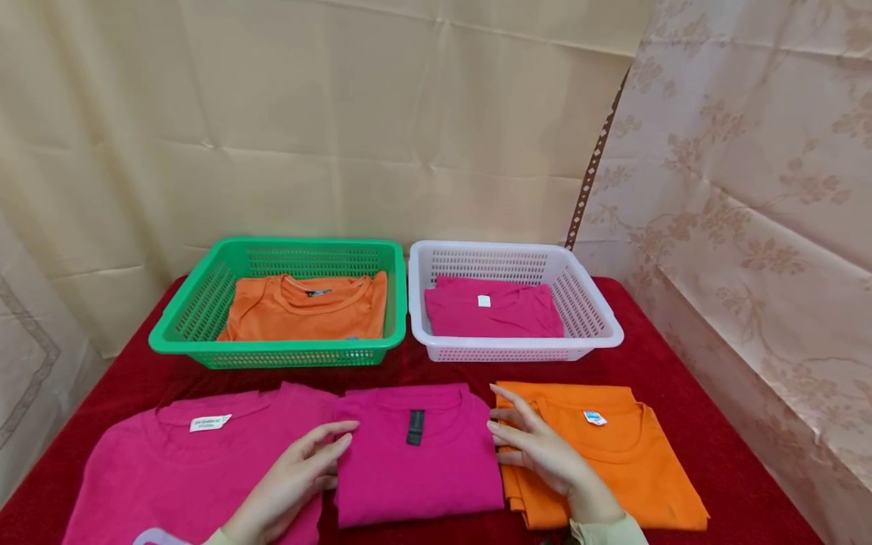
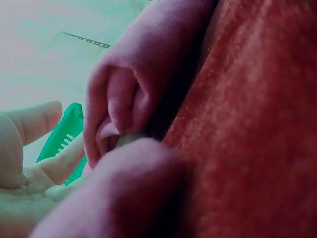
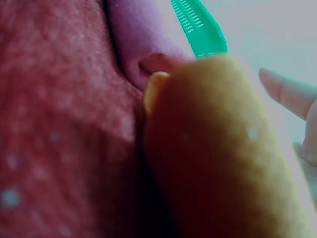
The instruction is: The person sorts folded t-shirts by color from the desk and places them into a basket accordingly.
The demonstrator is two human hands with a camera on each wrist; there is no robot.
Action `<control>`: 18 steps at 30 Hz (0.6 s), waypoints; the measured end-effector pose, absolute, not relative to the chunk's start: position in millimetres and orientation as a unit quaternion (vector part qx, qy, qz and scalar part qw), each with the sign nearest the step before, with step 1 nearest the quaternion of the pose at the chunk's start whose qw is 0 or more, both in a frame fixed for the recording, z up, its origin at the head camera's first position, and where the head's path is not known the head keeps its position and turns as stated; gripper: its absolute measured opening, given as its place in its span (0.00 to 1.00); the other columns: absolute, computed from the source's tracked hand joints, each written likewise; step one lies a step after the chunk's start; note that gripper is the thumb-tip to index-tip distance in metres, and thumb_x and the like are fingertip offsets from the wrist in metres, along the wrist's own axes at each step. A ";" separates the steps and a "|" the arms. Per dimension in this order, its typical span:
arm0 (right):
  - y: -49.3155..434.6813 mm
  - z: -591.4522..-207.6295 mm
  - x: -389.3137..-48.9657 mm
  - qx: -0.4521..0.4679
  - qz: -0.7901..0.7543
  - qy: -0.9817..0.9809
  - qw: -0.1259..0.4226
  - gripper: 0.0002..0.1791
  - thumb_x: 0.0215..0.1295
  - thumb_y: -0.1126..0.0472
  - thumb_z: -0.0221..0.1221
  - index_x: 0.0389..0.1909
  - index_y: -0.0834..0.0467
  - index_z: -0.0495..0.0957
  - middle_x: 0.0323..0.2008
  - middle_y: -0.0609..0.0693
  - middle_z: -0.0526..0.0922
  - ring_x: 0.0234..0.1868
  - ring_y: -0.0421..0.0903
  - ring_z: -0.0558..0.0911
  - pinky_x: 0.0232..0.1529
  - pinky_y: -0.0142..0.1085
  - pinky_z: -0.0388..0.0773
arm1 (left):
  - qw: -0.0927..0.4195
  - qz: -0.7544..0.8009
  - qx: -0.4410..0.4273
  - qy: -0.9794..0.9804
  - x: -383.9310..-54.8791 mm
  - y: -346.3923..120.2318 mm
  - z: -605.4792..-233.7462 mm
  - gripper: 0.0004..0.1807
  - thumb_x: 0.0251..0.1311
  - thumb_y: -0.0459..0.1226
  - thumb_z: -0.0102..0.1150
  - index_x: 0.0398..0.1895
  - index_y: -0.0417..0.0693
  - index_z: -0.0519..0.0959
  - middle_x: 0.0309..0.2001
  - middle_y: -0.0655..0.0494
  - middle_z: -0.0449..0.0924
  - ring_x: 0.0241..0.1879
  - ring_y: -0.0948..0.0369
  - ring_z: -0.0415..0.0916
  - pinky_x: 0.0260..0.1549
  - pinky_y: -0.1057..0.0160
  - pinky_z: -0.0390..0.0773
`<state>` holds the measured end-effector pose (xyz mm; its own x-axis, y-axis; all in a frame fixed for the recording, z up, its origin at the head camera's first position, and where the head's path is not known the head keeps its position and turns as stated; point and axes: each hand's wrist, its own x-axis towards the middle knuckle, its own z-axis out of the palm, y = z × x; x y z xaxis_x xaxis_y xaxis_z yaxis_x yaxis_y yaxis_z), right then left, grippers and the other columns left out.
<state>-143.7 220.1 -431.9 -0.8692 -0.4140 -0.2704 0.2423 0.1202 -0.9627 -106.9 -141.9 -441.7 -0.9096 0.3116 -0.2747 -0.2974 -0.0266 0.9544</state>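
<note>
In the head view a folded magenta T-shirt (image 1: pixel 422 481) with a dark neck label lies between both hands. My left hand (image 1: pixel 293 477) is at its left edge, thumb and fingers extended. On the opposite edge is my right hand (image 1: pixel 545 454), its fingers fairly straight, over the near side of a folded orange T-shirt (image 1: pixel 620 477). Left of them lies a pink T-shirt (image 1: pixel 184 469) with a white label, partly under the left hand. The left wrist view shows the magenta shirt's rolled fold (image 2: pixel 148 44) close to the fingers. Orange cloth (image 3: pixel 223 148) hides most right fingers in the right wrist view.
Behind the shirts stand a green basket (image 1: pixel 272 347) holding an orange T-shirt (image 1: pixel 306 310) and a white basket (image 1: pixel 511 344) holding a pink T-shirt (image 1: pixel 497 318). A dark red cloth (image 1: pixel 715 454) covers the table. Curtains (image 1: pixel 409 113) hang at the back and sides.
</note>
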 end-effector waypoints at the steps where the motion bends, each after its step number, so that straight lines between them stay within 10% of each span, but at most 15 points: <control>1: 220.4 -432.1 -143.2 -0.062 -0.659 0.707 0.249 0.40 0.75 0.54 0.54 0.79 0.51 0.42 0.71 0.71 0.53 0.56 0.51 0.76 0.55 0.42 0.79 | 0.214 0.714 0.007 0.666 -106.7 -142.0 -442.0 0.32 0.72 0.47 0.53 0.72 0.39 0.62 0.52 0.56 0.74 0.42 0.63 0.78 0.40 0.64 0.80; 8: 220.6 -435.6 -141.3 -0.089 -0.652 0.701 0.275 0.36 0.74 0.55 0.55 0.77 0.56 0.52 0.55 0.61 0.69 0.42 0.43 0.78 0.47 0.37 0.80 | 0.230 0.695 0.055 0.680 -106.8 -143.9 -445.2 0.33 0.68 0.40 0.59 0.71 0.35 0.61 0.54 0.51 0.78 0.45 0.61 0.81 0.44 0.64 0.81; 18: 220.9 -437.2 -139.7 -0.161 -0.628 0.699 0.301 0.35 0.73 0.59 0.56 0.76 0.60 0.55 0.69 0.71 0.62 0.50 0.45 0.79 0.49 0.33 0.80 | 0.229 0.686 0.046 0.689 -106.3 -143.2 -443.1 0.35 0.64 0.39 0.64 0.71 0.35 0.64 0.45 0.54 0.80 0.36 0.64 0.80 0.39 0.67 0.81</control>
